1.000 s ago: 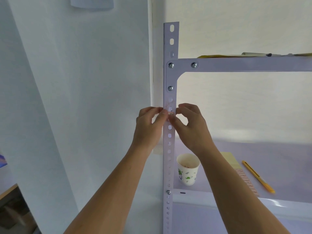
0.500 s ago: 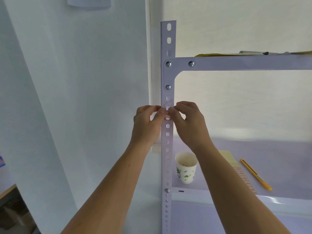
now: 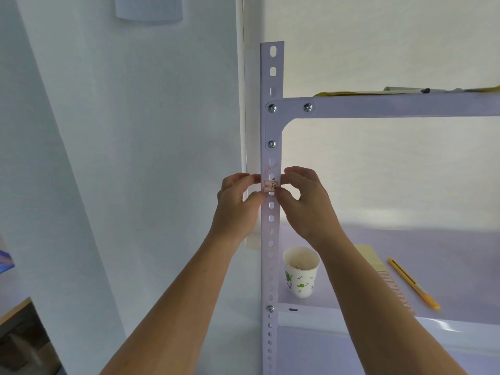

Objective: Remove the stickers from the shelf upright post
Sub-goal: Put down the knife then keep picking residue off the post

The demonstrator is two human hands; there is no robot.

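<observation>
A white perforated upright post [image 3: 271, 77] stands in the middle of the view, bolted to a horizontal shelf beam. A small white sticker [image 3: 270, 185] with red outlines is stuck across the post at hand height. My left hand [image 3: 238, 207] is at the post's left edge, its thumb and fingertips pinched against the sticker's lower left corner. My right hand [image 3: 305, 204] is at the right edge, thumb and forefinger touching the sticker's right end. Faint reddish residue marks the post just above the sticker.
A paper cup [image 3: 301, 274] with green leaf prints stands on the lower shelf [image 3: 446, 244] beside the post. A yellow pad [image 3: 369, 257] and a yellow pen-like cutter [image 3: 412, 283] lie to its right. A white wall is on the left.
Both hands have parted slightly along the post, uncovering the red-outlined sticker that the fingers hid half a second ago. The view has shifted a little.
</observation>
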